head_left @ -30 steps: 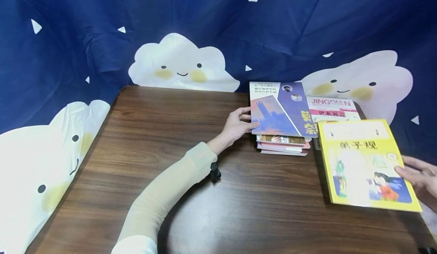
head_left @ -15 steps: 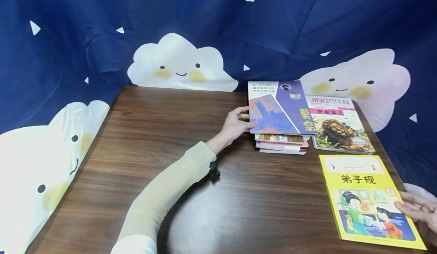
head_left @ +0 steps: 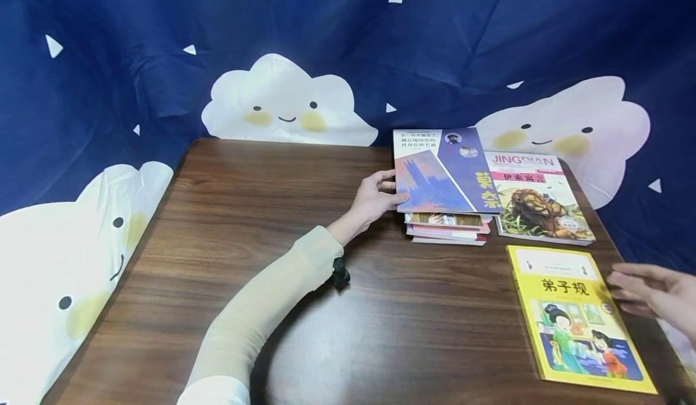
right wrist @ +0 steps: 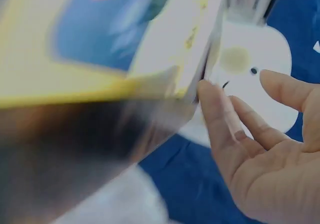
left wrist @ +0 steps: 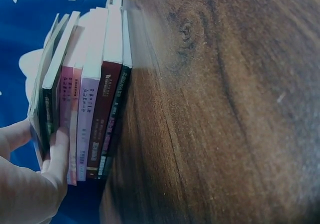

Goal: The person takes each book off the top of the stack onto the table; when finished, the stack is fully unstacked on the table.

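My left hand [head_left: 375, 199] holds the left edge of the blue-and-white top book [head_left: 435, 178], which lies on a stack of several books. The left wrist view shows the stacked spines [left wrist: 87, 109], with the fingers [left wrist: 59, 151] against the upper ones and the top book slightly lifted along one side. A yellow picture book [head_left: 579, 320] lies face up near the table's right edge. My right hand [head_left: 655, 296] is beside its right edge, fingers extended and thumb spread. In the right wrist view the fingertips [right wrist: 206, 89] are right at the yellow book's edge, which is blurred.
A book with a lion on its cover [head_left: 544, 205] lies right of the stack, behind the yellow book. The brown wooden table [head_left: 380, 320] ends close to the right hand. A blue curtain with clouds [head_left: 435, 48] hangs behind the table.
My right hand brought the yellow book down toward the front, laid it on the table and let go, then moved back up along its right edge. The left hand stays at the stack.
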`<state>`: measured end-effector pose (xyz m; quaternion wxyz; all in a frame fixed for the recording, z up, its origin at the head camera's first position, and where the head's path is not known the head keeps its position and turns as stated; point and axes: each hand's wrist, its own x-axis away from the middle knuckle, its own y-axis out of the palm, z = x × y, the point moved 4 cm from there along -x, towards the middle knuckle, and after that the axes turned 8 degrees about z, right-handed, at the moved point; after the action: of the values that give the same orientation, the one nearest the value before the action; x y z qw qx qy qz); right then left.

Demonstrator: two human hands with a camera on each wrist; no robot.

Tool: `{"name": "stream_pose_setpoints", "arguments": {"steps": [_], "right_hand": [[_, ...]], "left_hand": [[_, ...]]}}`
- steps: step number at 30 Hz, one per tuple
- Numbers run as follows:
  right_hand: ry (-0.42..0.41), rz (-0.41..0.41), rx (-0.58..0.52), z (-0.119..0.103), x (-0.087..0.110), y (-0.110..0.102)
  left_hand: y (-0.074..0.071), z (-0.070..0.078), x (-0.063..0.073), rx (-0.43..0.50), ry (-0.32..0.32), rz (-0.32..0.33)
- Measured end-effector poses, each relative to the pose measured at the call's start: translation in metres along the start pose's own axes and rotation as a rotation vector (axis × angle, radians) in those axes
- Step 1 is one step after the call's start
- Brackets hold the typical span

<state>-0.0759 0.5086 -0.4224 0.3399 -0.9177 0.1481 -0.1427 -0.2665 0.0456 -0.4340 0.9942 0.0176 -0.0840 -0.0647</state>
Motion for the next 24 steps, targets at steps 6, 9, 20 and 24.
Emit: {"name": "stream_pose_setpoints", "arguments": {"steps": [6, 9, 20, 24], "right_hand": [[-0.096, -0.113, 0.002, -0.058, -0.035, 0.027], [-0.101, -0.241, -0.318, -0.083, -0.055, 0.044], [0.1, -0.472, -0.734, -0.16, -0.127, 0.097], [0.128, -0.455, -0.674, -0.17, -0.142, 0.112]], "left_hand": [[-0.001, 0.001, 0.001, -0.001, -0.002, -0.018], [-0.001, 0.001, 0.001, 0.0, -0.004, -0.017], [-0.003, 0.0, -0.001, -0.007, -0.001, -0.017], [-0.002, -0.001, -0.002, -0.009, 0.002, -0.02]]}}
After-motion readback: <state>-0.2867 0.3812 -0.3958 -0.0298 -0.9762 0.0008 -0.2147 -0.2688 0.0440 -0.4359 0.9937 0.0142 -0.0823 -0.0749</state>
